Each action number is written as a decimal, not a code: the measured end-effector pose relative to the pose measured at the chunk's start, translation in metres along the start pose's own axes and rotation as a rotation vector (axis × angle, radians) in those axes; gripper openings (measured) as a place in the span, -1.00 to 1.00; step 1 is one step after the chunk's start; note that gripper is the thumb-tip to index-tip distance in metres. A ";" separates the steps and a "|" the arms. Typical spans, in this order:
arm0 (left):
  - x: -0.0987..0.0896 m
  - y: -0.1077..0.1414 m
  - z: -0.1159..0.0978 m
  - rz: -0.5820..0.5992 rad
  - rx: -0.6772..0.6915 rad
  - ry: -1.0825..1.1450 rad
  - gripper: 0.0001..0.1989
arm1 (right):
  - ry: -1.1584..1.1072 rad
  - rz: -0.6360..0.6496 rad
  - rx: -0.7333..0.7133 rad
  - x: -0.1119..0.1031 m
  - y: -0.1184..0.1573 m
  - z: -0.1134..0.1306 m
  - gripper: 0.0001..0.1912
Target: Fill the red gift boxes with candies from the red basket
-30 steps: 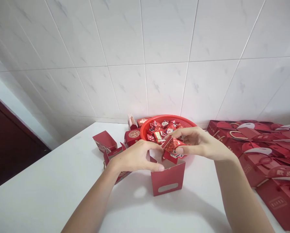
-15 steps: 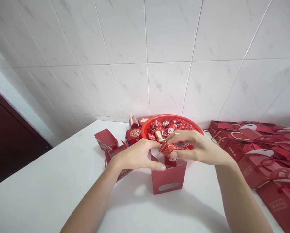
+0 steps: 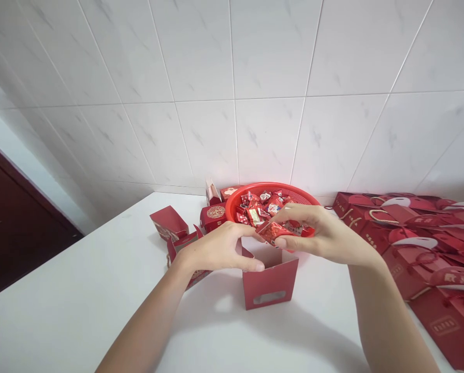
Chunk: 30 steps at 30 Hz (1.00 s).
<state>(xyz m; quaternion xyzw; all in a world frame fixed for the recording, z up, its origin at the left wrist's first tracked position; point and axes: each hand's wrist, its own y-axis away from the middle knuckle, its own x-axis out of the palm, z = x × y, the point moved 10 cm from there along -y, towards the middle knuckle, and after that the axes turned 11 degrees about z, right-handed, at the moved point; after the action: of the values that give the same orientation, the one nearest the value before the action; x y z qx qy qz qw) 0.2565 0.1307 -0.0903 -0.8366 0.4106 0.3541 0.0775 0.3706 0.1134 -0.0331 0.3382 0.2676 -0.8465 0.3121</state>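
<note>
Candy [image 3: 274,232] sits pinched in the right hand [image 3: 321,233] above the box [image 3: 270,284]; left hand [image 3: 218,247], thumb and fingers spread, holds its side.

I see open worktop [image 3: 61,305] in front and to left, free for low approach to open red box [image 3: 269,281]; left hand [image 3: 224,248] closes off box's left side; right hand [image 3: 321,235], with wrapped packet [image 3: 271,232], obstructs way in from above and behind; beyond, basket [image 3: 300,193] stands before tiled wall [image 3: 201,142]; red cartons [image 3: 170,221] crowd left rear; packed red bags [image 3: 418,261] bar far right.
</note>
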 end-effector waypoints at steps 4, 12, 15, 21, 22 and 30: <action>0.001 -0.001 0.001 0.018 -0.001 0.002 -0.52 | 0.006 0.015 0.039 0.002 -0.002 -0.004 -0.75; 0.000 -0.001 0.009 0.012 -0.059 -0.032 -0.47 | -0.012 -0.011 0.071 0.002 -0.001 -0.007 -0.79; 0.000 -0.001 0.008 0.015 -0.048 -0.028 -0.49 | -0.057 0.038 0.048 0.008 -0.002 -0.005 -0.75; 0.001 0.000 0.009 0.017 -0.058 -0.026 -0.48 | -0.070 0.021 0.035 0.007 -0.001 -0.004 -0.73; 0.001 0.000 0.008 0.017 -0.050 -0.026 -0.50 | -0.062 0.008 0.038 0.005 0.000 -0.004 -0.73; 0.002 -0.001 0.003 0.025 -0.014 -0.103 -0.48 | 0.093 0.033 0.138 -0.001 0.009 -0.020 -0.54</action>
<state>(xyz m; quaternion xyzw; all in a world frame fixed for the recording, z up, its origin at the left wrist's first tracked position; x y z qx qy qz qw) 0.2562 0.1315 -0.0939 -0.8124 0.4142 0.4007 0.0884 0.3860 0.1212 -0.0470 0.4021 0.2173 -0.8411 0.2892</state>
